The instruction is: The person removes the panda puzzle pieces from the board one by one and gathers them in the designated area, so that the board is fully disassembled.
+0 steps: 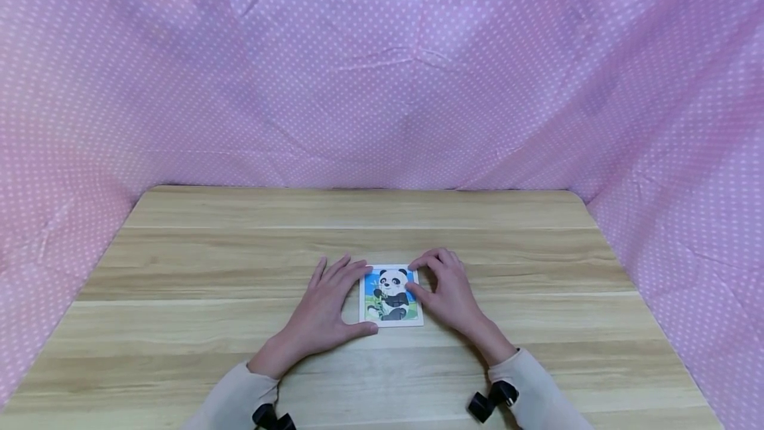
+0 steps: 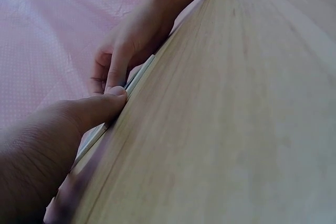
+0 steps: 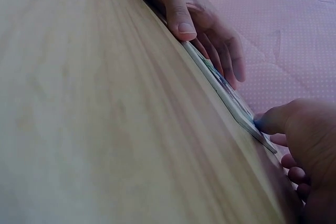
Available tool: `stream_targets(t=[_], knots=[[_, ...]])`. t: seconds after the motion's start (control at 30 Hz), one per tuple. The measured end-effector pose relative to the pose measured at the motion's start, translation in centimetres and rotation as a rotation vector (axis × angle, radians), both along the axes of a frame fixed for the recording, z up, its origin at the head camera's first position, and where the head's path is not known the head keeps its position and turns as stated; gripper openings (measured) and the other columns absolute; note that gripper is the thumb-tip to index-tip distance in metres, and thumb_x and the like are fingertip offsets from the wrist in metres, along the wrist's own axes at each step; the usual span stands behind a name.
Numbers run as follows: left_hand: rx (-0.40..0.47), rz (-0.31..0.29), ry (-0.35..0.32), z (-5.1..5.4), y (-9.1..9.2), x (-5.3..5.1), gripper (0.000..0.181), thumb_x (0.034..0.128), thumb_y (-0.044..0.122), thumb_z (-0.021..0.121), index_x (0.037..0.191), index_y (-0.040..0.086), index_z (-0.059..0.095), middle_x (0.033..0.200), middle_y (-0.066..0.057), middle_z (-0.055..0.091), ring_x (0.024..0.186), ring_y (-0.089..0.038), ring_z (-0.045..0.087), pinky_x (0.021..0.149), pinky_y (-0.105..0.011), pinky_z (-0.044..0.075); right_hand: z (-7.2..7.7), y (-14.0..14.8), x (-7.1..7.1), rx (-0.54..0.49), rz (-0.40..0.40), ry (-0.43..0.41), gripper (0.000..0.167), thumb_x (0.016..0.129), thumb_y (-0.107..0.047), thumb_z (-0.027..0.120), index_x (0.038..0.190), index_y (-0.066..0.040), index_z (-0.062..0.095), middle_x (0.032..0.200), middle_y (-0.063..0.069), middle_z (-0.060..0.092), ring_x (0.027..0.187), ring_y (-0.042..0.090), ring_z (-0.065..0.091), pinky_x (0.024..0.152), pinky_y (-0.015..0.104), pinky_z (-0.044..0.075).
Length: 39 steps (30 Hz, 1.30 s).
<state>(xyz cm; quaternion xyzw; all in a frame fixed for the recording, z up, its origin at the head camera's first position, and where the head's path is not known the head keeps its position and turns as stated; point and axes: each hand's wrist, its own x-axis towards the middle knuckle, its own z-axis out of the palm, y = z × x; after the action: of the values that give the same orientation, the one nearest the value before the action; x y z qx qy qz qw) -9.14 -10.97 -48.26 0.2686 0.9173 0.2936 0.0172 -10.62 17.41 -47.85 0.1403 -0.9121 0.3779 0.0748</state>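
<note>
A small flat panda picture board with a white border lies on the wooden table. My left hand holds it from the left, thumb at the near edge and index finger by the far left corner, other fingers spread. At the upper right, my right hand has its bent index finger and thumb on the blue part of the picture. Whether they pinch a separate piece there, I cannot tell. The right wrist view shows the board's thin edge with the right thumb on top.
The pale wooden table extends around both hands. Pink cloth with white dots hangs behind it and along both sides. Small black devices sit at the wrists, by the light sleeves.
</note>
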Motion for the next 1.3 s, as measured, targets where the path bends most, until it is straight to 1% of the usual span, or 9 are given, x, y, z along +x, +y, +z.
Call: stream_targets(t=[0.17,0.4,0.67,0.97,1.13,1.3], knots=[[-0.016,-0.012,0.022,-0.08,0.00,-0.06,0.102,0.0866,0.076,0.080,0.167,0.021,0.050,0.174,-0.004,0.046,0.168,-0.034,0.027,0.136,-0.065,0.002,0.09,-0.01,0.03,-0.004,-0.006,-0.009,0.026,0.089,-0.015,0.094,0.110,-0.015,0.080,0.122,0.008,0.067,0.121,0.032,0.058,0.111,0.056,0.041],[-0.040,-0.025,0.027,0.09,0.05,-0.01,0.095,0.0885,0.077,0.078,0.163,0.021,0.057,0.174,-0.003,0.045,0.168,-0.034,0.027,0.136,-0.066,0.003,0.22,-0.08,0.08,-0.016,-0.008,-0.021,0.021,0.088,-0.012,0.095,0.103,-0.016,0.081,0.120,0.008,0.068,0.119,0.032,0.057,0.109,0.054,0.040],[-0.047,-0.019,0.017,0.18,0.08,0.04,0.095,0.0889,0.077,0.077,0.163,0.021,0.057,0.175,-0.002,0.045,0.169,-0.035,0.026,0.136,-0.066,0.002,0.16,0.02,0.15,-0.020,-0.010,0.001,0.026,0.088,-0.013,0.095,0.109,-0.013,0.080,0.118,0.007,0.068,0.117,0.031,0.058,0.106,0.052,0.042],[-0.062,-0.016,0.016,0.15,0.14,0.05,0.095,0.0897,0.078,0.075,0.164,0.022,0.056,0.176,-0.001,0.043,0.169,-0.034,0.025,0.136,-0.066,0.002,-0.20,0.11,0.11,-0.013,-0.016,0.013,0.026,0.088,-0.014,0.095,0.109,-0.013,0.080,0.118,0.006,0.068,0.117,0.030,0.058,0.106,0.052,0.045],[-0.067,-0.016,0.018,0.10,0.16,0.02,0.095,0.0896,0.079,0.075,0.164,0.022,0.056,0.176,-0.001,0.043,0.169,-0.034,0.025,0.136,-0.066,0.002,-0.21,0.10,0.13,0.000,-0.015,0.011,0.027,0.089,-0.016,0.095,0.110,-0.013,0.079,0.119,0.007,0.069,0.118,0.031,0.059,0.108,0.054,0.044],[-0.066,-0.015,0.018,0.11,0.14,0.02,0.095,0.0894,0.078,0.076,0.164,0.022,0.057,0.176,-0.001,0.043,0.169,-0.034,0.025,0.136,-0.066,0.002,-0.01,-0.01,0.11,0.004,-0.013,-0.008,0.026,0.091,-0.017,0.094,0.111,-0.012,0.078,0.122,0.008,0.068,0.121,0.033,0.058,0.112,0.056,0.042]])
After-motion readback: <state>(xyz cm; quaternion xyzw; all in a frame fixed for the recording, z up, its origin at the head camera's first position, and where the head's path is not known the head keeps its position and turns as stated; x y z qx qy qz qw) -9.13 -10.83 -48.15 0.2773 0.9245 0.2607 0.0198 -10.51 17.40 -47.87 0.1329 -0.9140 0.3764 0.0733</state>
